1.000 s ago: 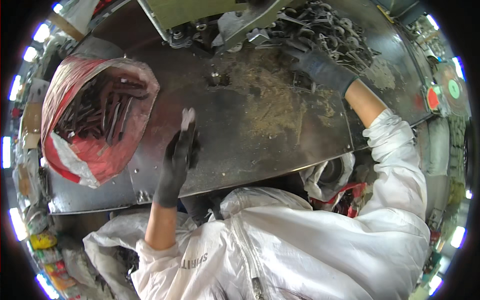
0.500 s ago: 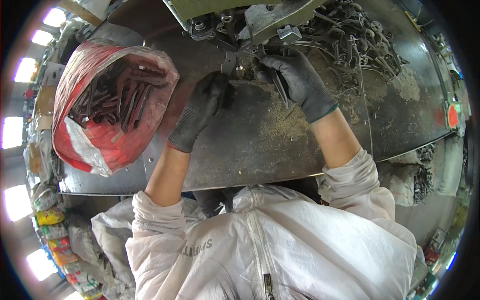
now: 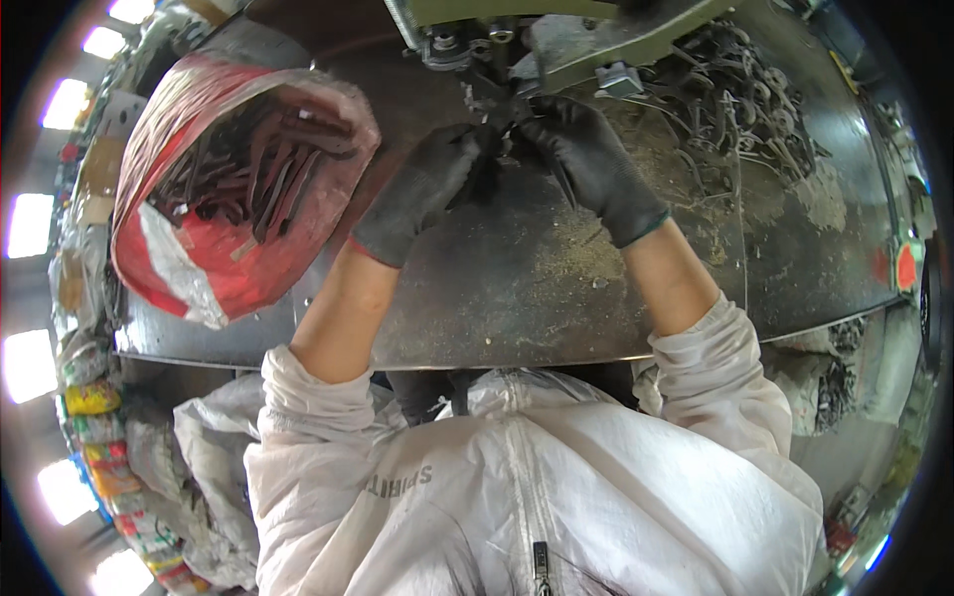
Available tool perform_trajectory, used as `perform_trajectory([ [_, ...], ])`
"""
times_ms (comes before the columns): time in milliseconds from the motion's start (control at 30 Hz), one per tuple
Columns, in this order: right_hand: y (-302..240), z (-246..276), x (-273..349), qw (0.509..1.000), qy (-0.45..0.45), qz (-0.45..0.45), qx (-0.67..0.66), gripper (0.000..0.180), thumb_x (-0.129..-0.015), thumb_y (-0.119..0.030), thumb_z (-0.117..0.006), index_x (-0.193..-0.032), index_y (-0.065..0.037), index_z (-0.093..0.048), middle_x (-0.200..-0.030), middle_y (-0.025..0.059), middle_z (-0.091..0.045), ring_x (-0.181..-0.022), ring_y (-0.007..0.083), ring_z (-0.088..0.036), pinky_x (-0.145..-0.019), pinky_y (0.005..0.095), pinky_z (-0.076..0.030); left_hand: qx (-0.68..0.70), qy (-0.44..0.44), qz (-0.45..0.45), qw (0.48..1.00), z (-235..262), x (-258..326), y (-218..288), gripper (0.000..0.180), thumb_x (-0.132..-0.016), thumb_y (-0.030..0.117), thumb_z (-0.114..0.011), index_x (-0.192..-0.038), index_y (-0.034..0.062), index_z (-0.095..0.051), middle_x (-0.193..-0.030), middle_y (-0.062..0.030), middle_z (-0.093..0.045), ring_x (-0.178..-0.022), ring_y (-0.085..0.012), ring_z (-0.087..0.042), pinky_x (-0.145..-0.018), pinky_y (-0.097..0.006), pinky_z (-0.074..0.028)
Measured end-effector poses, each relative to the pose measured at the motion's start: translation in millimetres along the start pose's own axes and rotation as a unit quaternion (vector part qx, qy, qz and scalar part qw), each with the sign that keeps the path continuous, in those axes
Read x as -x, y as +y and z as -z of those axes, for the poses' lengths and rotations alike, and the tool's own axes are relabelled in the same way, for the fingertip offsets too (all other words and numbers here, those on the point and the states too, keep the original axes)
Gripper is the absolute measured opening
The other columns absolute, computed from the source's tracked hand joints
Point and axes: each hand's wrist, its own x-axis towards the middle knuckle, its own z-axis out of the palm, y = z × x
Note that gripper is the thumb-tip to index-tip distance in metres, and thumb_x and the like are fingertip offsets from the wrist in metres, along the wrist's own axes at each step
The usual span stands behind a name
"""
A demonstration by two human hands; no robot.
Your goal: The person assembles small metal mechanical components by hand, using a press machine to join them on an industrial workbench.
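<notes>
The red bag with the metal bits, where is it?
In the head view, the red bag sits on the metal table at the person's left, just beside the gloved left hand.

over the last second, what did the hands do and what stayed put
Both gloved hands came together under the machine head. The left hand moved up and right from the open plate; the right hand came left from the pile of metal parts. Their fingertips now meet at a small dark part, too hidden to tell who grips it. The red bag of metal strips and the plate stayed.
</notes>
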Motion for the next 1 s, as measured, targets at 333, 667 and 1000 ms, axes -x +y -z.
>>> perform_trajectory([
  [333,10.9,5.8,-4.5,0.999,-0.006,-0.014,0.049,0.026,-0.105,-0.014,-0.064,-0.124,0.003,-0.063,-0.114,0.0096,-0.071,-0.099,0.0163,-0.071,-0.086,0.0299,-0.062,-0.004,0.017,0.082,0.996,-7.2,-7.8,0.3,0.045,-0.111,0.038,-0.046,-0.126,-0.0009,-0.065,-0.091,-0.0074,-0.072,-0.073,-0.0105,-0.067,-0.064,-0.026,-0.052],
  [667,20.9,6.6,26.7,0.995,0.052,-0.09,-0.013,0.031,-0.103,-0.01,-0.063,-0.131,0.003,-0.06,-0.11,0.0095,-0.071,-0.093,0.0159,-0.072,-0.08,0.0306,-0.062,-0.698,0.2,0.029,0.687,112.9,-1.4,-34.5,0.028,-0.099,0.019,-0.055,-0.12,0.0087,-0.071,-0.125,-0.0176,-0.065,-0.111,-0.0367,-0.066,-0.096,-0.048,-0.053],
  [1000,6.7,-23.6,24.5,0.996,0.082,-0.002,0.025,0.033,-0.103,-0.007,-0.061,-0.134,0.003,-0.059,-0.109,0.0097,-0.071,-0.091,0.0137,-0.07,-0.076,0.0304,-0.063,-0.437,0.214,-0.062,0.871,219.7,11.7,-108.6,0.028,-0.103,0.021,-0.051,-0.121,0.0106,-0.07,-0.139,-0.0176,-0.062,-0.126,-0.0346,-0.062,-0.108,-0.044,-0.05],
])
